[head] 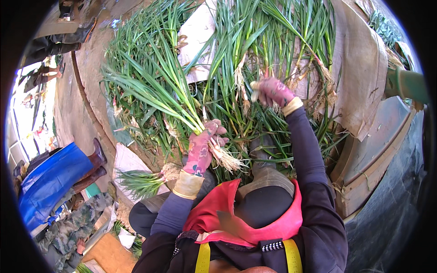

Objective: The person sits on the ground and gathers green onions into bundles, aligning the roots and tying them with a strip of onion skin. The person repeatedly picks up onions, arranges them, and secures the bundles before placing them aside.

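My left hand point(205, 145), in a pink floral glove, is closed around a bunch of long-leaved green plants point(186, 111). Their pale roots point(223, 157) hang below the fist, and the leaves fan out to the upper left. My right hand point(271, 92), gloved alike, is raised over the heap at the upper right, fingers curled, with pale glove tips at thumb and finger. Whether it grips anything cannot be told. Around it lie loose plants with stringy roots point(239, 76) and green leaves point(232, 30). A tied-looking small bunch point(146, 181) rests left of my left wrist.
Flattened pale sacking point(358, 68) lies to the right, beside a green pipe-like thing point(408, 85) and a board edge point(379, 167). At the left are a person in a blue apron point(54, 184) and a person in camouflage clothing point(75, 221).
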The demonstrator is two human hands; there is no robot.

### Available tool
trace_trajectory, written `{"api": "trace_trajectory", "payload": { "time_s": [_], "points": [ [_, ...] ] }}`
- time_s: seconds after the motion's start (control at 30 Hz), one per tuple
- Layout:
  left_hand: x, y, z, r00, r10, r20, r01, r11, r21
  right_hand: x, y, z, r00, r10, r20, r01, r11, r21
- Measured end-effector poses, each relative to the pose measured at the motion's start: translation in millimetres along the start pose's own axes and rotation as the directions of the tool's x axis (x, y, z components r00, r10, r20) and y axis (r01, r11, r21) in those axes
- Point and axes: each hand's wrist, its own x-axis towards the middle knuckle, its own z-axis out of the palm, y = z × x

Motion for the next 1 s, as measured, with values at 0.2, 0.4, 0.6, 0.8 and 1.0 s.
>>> {"api": "trace_trajectory", "payload": {
  "time_s": [0.2, 0.4, 0.6, 0.8, 1.0],
  "points": [
    [-4.2, -12.6, -17.2, 1.0, -0.025, 0.019, 0.024, 0.999, 0.042, 22.4, -14.0, 2.1, 0.916, -0.124, -0.381, 0.018, 0.963, -0.27],
    [-5.8, -3.5, -4.1, 0.999, -0.039, -0.016, 0.04, 0.997, 0.064, 96.7, -36.2, 18.6, 0.934, 0.054, -0.353, -0.237, 0.833, -0.5],
    [-1.9, -6.3, -10.8, 0.999, -0.018, 0.042, 0.018, 1.0, -0.002, 33.1, -14.2, -4.7, 0.918, -0.167, -0.361, 0.336, 0.811, 0.479],
    [4.7, -21.0, -13.4, 0.997, -0.039, 0.063, 0.032, 0.993, 0.114, -36.4, 10.7, 26.5, 0.971, -0.166, -0.173, 0.202, 0.956, 0.214],
    [10.1, -33.3, -8.3, 0.974, -0.185, 0.134, 0.141, 0.948, 0.284, -59.8, 22.5, 90.4, 0.985, -0.131, 0.109, 0.111, 0.978, 0.175]
  ]
}}
